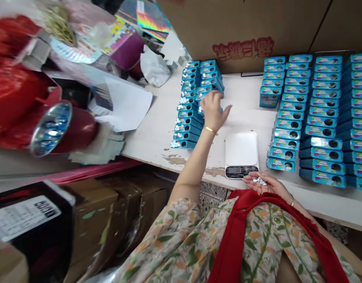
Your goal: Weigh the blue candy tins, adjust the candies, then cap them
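My left hand (213, 111) reaches out over the white table (248, 95), at the near end of the second of two rows of small blue tins (187, 118). Its fingers curl down on one blue tin (200, 110), and the thumb sticks out to the right. My right hand (265, 183) lies palm up at the table's near edge, cupped around a few small white pieces (260, 181). It sits just right of the display of a white kitchen scale (241, 149), whose platform is bare.
A large block of blue tins (316, 118) in several rows fills the right side of the table. A big cardboard box (242, 27) stands behind. At the left are a red tin of shiny pieces (52, 127), white paper (128, 104) and clutter. Cartons (110, 212) sit under the table.
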### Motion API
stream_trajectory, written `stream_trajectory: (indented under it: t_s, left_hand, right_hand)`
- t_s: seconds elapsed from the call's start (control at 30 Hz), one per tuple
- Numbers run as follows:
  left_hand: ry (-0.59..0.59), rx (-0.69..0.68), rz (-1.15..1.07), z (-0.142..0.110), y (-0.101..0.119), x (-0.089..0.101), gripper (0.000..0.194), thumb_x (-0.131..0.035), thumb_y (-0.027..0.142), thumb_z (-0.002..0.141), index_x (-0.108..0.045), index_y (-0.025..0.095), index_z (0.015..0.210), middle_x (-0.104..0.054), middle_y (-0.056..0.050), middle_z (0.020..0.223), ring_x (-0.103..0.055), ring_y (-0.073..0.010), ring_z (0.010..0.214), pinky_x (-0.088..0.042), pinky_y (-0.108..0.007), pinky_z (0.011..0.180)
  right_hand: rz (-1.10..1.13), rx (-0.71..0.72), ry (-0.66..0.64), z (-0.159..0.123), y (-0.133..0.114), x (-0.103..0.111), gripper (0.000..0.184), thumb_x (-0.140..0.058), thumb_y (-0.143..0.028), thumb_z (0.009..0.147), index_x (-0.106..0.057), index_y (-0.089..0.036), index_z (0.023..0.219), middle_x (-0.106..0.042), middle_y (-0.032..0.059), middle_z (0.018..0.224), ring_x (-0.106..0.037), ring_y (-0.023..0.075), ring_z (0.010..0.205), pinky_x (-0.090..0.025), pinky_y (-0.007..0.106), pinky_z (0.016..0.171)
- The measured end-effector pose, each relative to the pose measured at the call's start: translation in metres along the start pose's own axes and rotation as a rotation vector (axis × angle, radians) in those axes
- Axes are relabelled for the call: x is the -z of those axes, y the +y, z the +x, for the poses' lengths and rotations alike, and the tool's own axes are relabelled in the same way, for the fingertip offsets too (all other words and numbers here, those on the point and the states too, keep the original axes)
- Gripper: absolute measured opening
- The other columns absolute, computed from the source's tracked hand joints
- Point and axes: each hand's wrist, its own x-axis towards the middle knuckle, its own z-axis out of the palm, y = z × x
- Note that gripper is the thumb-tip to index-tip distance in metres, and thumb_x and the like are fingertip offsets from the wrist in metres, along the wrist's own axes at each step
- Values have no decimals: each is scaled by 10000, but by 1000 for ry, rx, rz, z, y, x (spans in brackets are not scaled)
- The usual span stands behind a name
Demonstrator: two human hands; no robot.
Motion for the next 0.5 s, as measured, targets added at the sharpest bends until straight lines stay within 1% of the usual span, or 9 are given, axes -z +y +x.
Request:
stream_trajectory:
  t_s: [0.07, 0.1, 0.17, 0.23, 0.3, 0.33, 0.4, 0.43, 0.5]
  left_hand:
    - [58, 97, 63, -22, -28, 5, 403, -585, 607, 894, -547, 243, 1062, -563, -104, 1268, -460, -319, 1207, -350, -571, 969]
    - [43, 114, 87, -29, -39, 5, 365, -579, 596, 901, -553, 257, 1035, -556, -95, 1276, -437, -321, 1223, -334, -592, 970]
    - [-44, 97, 118, -35, -51, 2, 262, -537, 518, 951, -557, 261, 991, -530, -75, 1323, -362, -310, 1281, -278, -629, 1005]
    - [-137, 50, 131, -34, -51, 5, 197, -527, 425, 981, -544, 233, 942, -515, -51, 1344, -303, -280, 1302, -218, -655, 1052]
    - [-217, -26, 127, -30, -39, 19, 154, -556, 356, 977, -529, 215, 921, -534, -38, 1303, -342, -251, 1244, -220, -655, 1076]
    - [-249, -65, 119, -29, -30, 30, 122, -565, 327, 971, -530, 217, 933, -548, -40, 1268, -386, -244, 1191, -269, -633, 1063]
    - [-309, -137, 103, -31, -6, 58, 70, -560, 285, 968, -539, 220, 988, -565, -65, 1216, -466, -248, 1083, -393, -557, 963]
    - [-334, -167, 93, -33, 8, 73, 83, -568, 287, 963, -546, 216, 1001, -570, -80, 1201, -493, -259, 1050, -432, -514, 894]
    - [-396, -249, 79, -39, 36, 97, 122, -594, 316, 952, -568, 205, 996, -591, -98, 1155, -537, -280, 1010, -451, -459, 805]
  right_hand:
    - [-17, -11, -21, 0, 0, -3, 293, -722, -314, 833, -716, -135, 1065, -730, 134, 1153, -677, 246, 1160, -451, 392, 1122]
    - [-26, -11, -24, 0, 1, -5, 279, -712, -309, 840, -715, -137, 1059, -732, 133, 1148, -679, 248, 1156, -454, 398, 1120]
    - [-37, -7, -14, -1, 2, -7, 263, -685, -302, 860, -708, -137, 1063, -733, 130, 1142, -682, 248, 1152, -458, 408, 1119]
    - [-36, 6, 14, -4, 3, -9, 251, -646, -291, 884, -699, -137, 1074, -734, 128, 1142, -687, 238, 1143, -461, 408, 1117]
    - [-33, 20, 46, -8, 4, -11, 238, -601, -273, 907, -694, -135, 1077, -734, 130, 1141, -693, 230, 1132, -466, 409, 1112]
    - [-32, 26, 60, -10, 4, -12, 235, -578, -264, 918, -693, -133, 1075, -734, 132, 1140, -694, 229, 1131, -471, 409, 1107]
    - [-24, 27, 83, -13, 5, -14, 241, -535, -248, 936, -693, -129, 1073, -734, 134, 1141, -694, 228, 1132, -483, 405, 1095]
    - [-18, 22, 90, -14, 5, -15, 249, -515, -242, 944, -692, -125, 1073, -733, 137, 1141, -695, 228, 1130, -491, 401, 1087]
    - [-7, 10, 103, -15, 5, -16, 266, -483, -233, 958, -690, -117, 1077, -733, 143, 1142, -701, 224, 1116, -502, 390, 1076]
